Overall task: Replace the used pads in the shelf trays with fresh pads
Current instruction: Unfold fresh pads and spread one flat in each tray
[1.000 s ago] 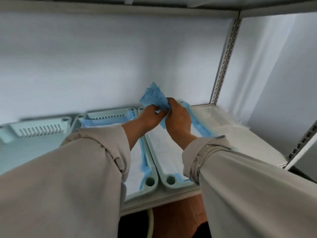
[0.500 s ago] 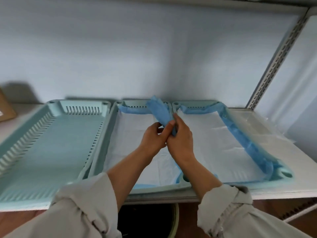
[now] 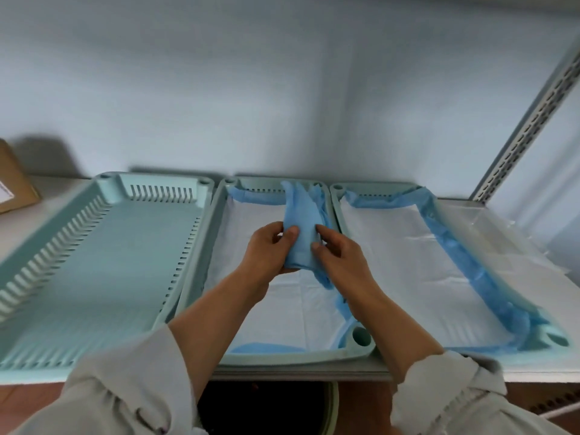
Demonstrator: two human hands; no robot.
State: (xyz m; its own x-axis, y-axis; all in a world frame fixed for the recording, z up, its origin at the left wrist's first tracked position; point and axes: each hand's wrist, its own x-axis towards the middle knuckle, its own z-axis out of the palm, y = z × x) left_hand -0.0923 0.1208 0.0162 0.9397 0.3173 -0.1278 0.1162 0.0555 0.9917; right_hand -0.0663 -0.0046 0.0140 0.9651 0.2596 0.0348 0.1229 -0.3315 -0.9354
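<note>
Head view: my left hand (image 3: 270,249) and right hand (image 3: 337,252) pinch the folded pad (image 3: 299,227) above the middle tray (image 3: 201,287), apparently to unfold it there.

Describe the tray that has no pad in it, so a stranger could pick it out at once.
Three pale green trays sit side by side on the white shelf against the wall. Take the left tray, nearest the brown cardboard box. Its bare slotted floor shows, while the middle tray and the right tray each hold a white pad with blue edging.
</note>
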